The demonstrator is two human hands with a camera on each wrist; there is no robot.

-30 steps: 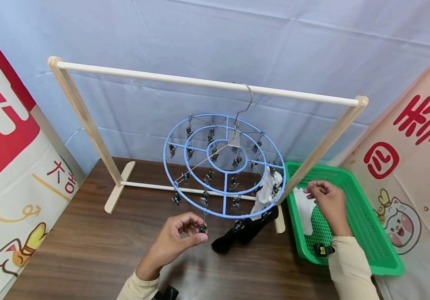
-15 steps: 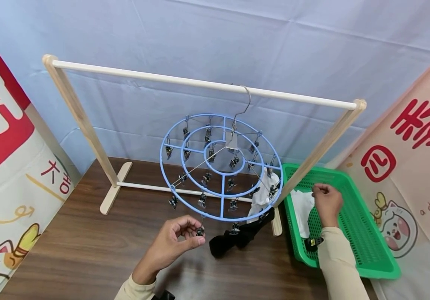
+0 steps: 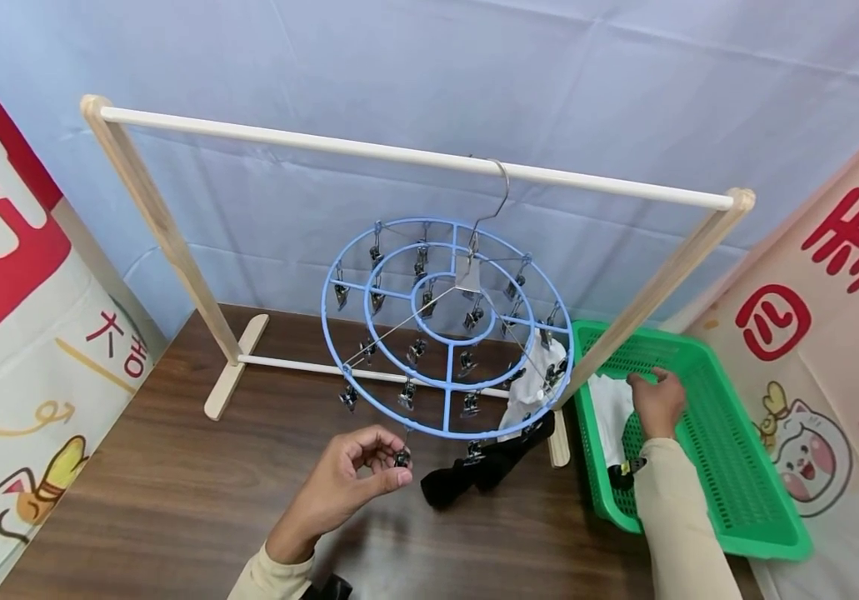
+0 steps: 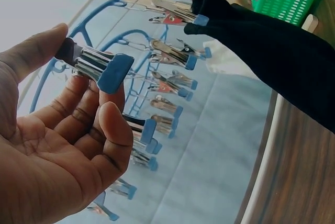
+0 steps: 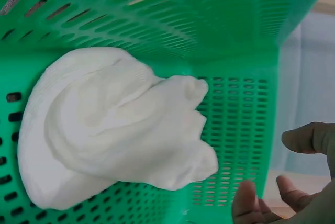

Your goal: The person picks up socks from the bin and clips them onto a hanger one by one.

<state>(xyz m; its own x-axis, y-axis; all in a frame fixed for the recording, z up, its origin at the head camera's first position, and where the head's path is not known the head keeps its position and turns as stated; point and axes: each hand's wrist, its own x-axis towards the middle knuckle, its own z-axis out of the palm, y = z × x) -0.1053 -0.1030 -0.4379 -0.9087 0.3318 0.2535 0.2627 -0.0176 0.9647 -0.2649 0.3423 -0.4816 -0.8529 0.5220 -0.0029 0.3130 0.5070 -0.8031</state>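
Note:
My left hand (image 3: pixel 350 479) pinches a metal clip (image 4: pixel 102 67) with blue tips between thumb and fingers. That clip hangs at the front of a round blue clip hanger (image 3: pixel 447 408). To its right a black sock (image 3: pixel 474 479) dangles from the ring's clips, with a white cloth (image 3: pixel 530 387) hanging behind it. Over the green basket (image 3: pixel 744 492) is my right hand (image 3: pixel 657 404), thumb and fingers apart and holding nothing. Beside it in the basket lies a crumpled white cloth (image 5: pixel 115 124), which seems soft and knitted in the right wrist view.
A wooden rack holds the hanger by its hook from a white top bar (image 3: pixel 287 137). Its right post (image 3: pixel 654 296) rises between hanger and basket. Several more clips hang around the rings. Printed cloth panels flank the brown table (image 3: pixel 152 508).
My right hand has turned slightly and its forearm has shifted left over the basket. The left hand keeps its pinch on the clip. The head view has shifted a little.

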